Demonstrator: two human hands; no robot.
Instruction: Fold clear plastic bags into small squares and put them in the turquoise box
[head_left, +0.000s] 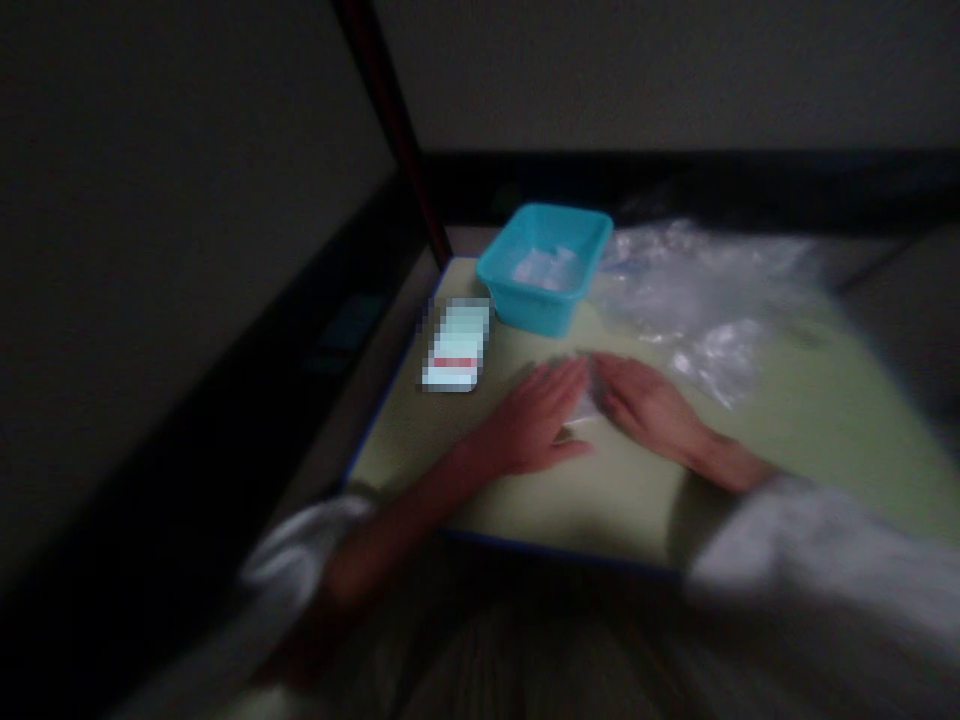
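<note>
The picture is dim and blurred. My left hand (pixel 536 425) lies flat on a pale green mat (pixel 787 450), fingers stretched out. My right hand (pixel 649 405) lies flat beside it, fingertips almost touching the left ones. Between and under the fingertips sits a small clear plastic piece (pixel 585 408), too smeared to name. Both hands press down on it.
A turquoise plastic tub (pixel 546 262) with clear bags inside stands at the back of the mat. A pile of clear plastic bags (pixel 697 295) lies to its right. A pixelated card (pixel 455 347) rests at the mat's left edge. A dark pole (pixel 397 130) rises behind.
</note>
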